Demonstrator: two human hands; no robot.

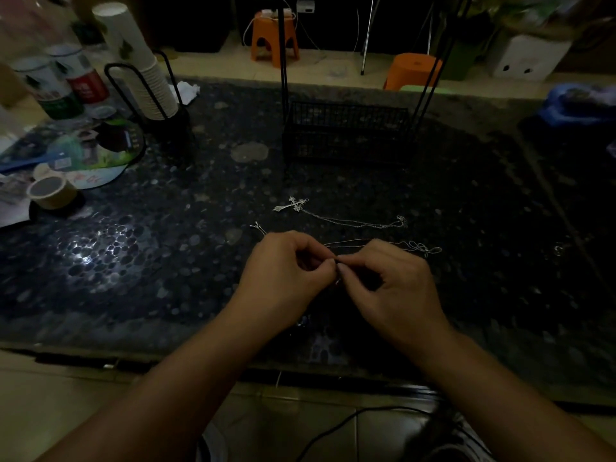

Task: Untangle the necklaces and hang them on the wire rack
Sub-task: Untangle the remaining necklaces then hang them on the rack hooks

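**Two hands pinch a thin chain over the dark tabletop**

We see both hands meeting above the near middle of the tabletop (140, 278), a dark surface patterned with pebbles. The left hand (283, 271) has its fingers curled in, thumb and forefinger pressed together at their tips. The right hand (390, 278) mirrors it, its fingers bent and its thumb meeting the forefinger just beside the left hand's pinch. Between the two pinches we make out a small bit of a thin chain (383, 243); the dim light hides exactly how it runs through the fingers. The rest of that chain trails away to the right behind the right hand and ends in small loops on the tabletop. A short end with a clasp (258, 225) lies just beyond the left hand.

Farther back lies a second necklace (353, 222), apart from the hands, its cross pendant (293, 205) flat on the tabletop and its chain stretched out to the right.

Behind both necklaces stands the wire rack (346, 131), black, with a mesh basket at its base and thin uprights rising out of view. Nothing we can see hangs on it.

At the left edge we see a stack of paper cups (140, 61) in a black holder, two cans (63, 85), and a roll of tape (51, 191). Two orange stools (274, 40) stand on the floor beyond.
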